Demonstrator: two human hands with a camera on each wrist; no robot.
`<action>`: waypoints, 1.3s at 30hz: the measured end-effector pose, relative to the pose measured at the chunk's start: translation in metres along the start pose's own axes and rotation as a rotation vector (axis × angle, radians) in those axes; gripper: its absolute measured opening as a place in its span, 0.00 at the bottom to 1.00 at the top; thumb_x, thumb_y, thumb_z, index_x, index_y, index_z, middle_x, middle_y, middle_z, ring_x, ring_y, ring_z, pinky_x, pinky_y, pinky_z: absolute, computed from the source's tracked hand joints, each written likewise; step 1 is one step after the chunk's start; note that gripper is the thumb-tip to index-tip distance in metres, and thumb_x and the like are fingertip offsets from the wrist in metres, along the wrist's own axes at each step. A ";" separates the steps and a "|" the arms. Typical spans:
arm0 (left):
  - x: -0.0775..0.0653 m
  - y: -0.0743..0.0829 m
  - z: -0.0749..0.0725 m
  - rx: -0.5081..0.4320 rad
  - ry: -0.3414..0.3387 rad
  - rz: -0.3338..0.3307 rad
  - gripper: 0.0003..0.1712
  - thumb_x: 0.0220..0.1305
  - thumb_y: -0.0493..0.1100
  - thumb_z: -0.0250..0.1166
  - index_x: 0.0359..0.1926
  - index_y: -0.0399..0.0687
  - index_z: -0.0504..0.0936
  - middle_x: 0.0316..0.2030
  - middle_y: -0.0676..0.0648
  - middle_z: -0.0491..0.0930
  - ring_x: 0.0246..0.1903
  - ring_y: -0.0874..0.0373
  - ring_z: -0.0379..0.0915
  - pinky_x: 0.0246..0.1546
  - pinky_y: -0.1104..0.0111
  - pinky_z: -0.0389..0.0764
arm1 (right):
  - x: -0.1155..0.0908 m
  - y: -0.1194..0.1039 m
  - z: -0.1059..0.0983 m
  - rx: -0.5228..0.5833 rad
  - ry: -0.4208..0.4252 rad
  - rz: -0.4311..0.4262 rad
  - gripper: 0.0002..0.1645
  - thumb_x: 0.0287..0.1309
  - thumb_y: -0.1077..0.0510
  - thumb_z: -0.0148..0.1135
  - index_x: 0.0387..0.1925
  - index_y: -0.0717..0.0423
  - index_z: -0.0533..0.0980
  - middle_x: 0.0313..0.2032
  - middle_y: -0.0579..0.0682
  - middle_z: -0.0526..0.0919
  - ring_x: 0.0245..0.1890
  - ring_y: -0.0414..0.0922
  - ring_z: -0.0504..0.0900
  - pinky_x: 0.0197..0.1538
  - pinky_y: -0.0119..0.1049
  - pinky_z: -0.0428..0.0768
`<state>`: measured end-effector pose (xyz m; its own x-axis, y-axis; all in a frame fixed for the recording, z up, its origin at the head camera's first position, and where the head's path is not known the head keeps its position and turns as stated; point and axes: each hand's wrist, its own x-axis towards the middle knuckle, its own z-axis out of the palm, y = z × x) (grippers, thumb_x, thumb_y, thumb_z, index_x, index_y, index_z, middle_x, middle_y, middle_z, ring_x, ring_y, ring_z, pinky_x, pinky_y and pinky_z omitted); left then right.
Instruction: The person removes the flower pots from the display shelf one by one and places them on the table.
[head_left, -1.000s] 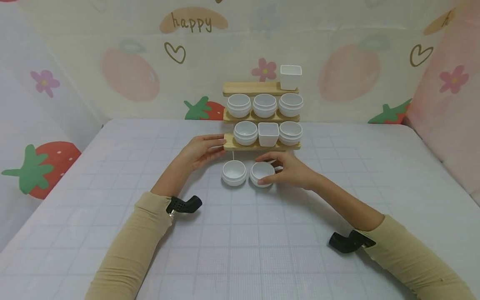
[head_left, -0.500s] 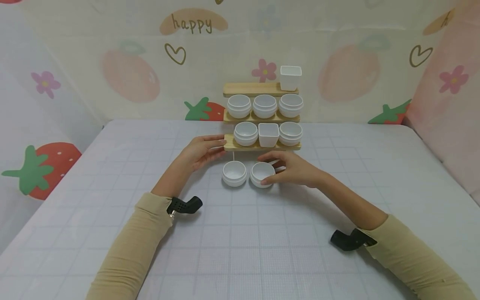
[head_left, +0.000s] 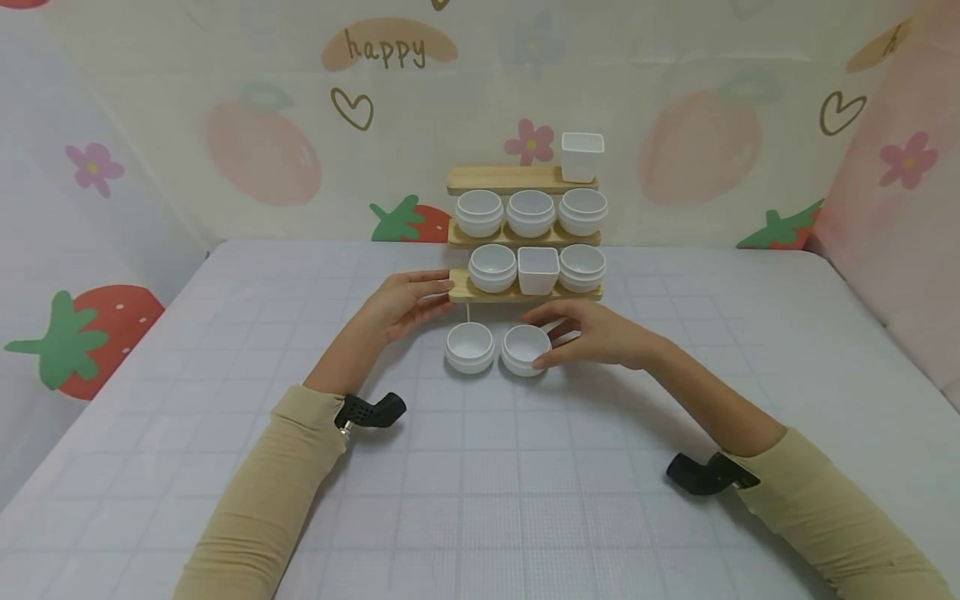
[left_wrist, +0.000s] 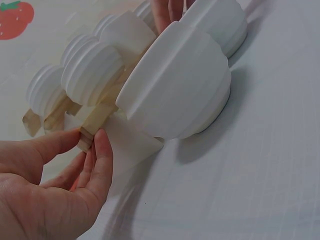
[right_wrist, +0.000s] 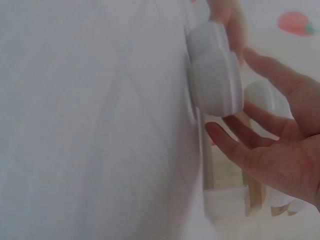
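A tiered wooden shelf (head_left: pixel 459 293) stands at the back of the table, with white round bowls and square cups on its tiers. At the left end of its lowest tier my left hand (head_left: pixel 408 302) pinches the wood between thumb and fingers, as the left wrist view shows closely. Two round white bowls stand on the table before the shelf, a left bowl (head_left: pixel 469 350) and a right bowl (head_left: pixel 523 354). My right hand (head_left: pixel 611 335) is at the right bowl's right side, its fingers (right_wrist: pixel 227 142) spread and loosely bent around it without a grip.
One square cup (head_left: pixel 582 158) is on the right end of the top tier. Three round bowls sit on the middle tier; below, another square cup (head_left: pixel 537 272) stands between two round bowls. A patterned cloth wall (head_left: pixel 420 133) rises behind the table.
My right hand has drawn a little to the right, its fingers loosening from the right bowl. The bowl stays in place, and my left hand keeps its hold on the shelf.
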<state>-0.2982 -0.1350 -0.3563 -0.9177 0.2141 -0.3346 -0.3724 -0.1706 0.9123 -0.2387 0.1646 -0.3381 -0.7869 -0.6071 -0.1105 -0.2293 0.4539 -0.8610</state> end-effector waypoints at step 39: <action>-0.002 0.001 0.001 -0.007 0.006 -0.013 0.30 0.80 0.33 0.58 0.78 0.34 0.65 0.61 0.41 0.72 0.51 0.56 0.77 0.43 0.75 0.88 | -0.023 -0.023 -0.035 -0.055 0.002 -0.045 0.32 0.63 0.66 0.74 0.67 0.65 0.76 0.68 0.65 0.75 0.65 0.64 0.79 0.63 0.41 0.85</action>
<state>-0.2968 -0.1348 -0.3544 -0.9137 0.2106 -0.3476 -0.3850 -0.1749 0.9062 -0.2352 0.1914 -0.2984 -0.7764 -0.6261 -0.0714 -0.2952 0.4615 -0.8366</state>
